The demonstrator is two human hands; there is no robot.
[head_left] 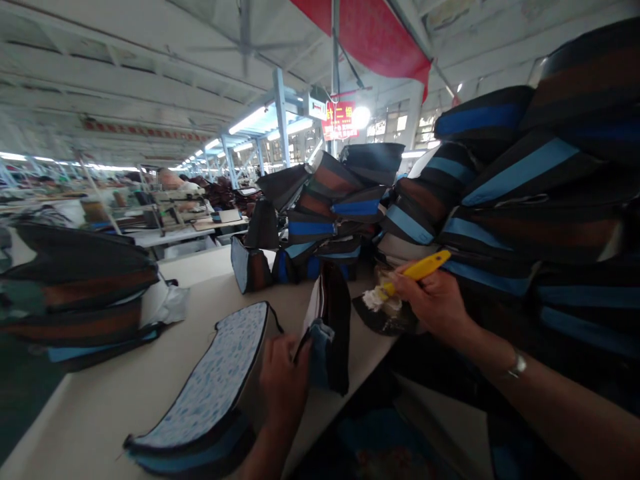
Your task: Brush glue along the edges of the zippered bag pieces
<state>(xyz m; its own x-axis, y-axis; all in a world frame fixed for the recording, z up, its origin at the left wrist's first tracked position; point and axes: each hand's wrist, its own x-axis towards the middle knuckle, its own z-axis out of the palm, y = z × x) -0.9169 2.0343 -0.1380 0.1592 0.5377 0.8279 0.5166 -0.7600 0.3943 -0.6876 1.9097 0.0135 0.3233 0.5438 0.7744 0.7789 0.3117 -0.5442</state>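
My right hand (pixel 440 303) is closed round a yellow-handled brush (pixel 425 267). White paste clings to the brush's end, which is over a dark, smeared container (pixel 385 319) at the table's right edge. My left hand (pixel 285 373) is pinched on the edge of a dark fabric piece (pixel 337 333) with a light blue flap and a white lining, standing upright on the table. Left of that hand lies a curved fabric piece (pixel 215 373) with a blue-speckled pale top and dark piped edges. What the left fingertips press on is partly hidden.
Stacked dark, brown and blue fabric pieces (pixel 510 233) rise high on the right, with more (pixel 320 220) at the table's back. Another pile (pixel 95 300) stands at the left. The pale table (pixel 195 273) runs between them. Beyond are sewing stations (pixel 175 210) and a person.
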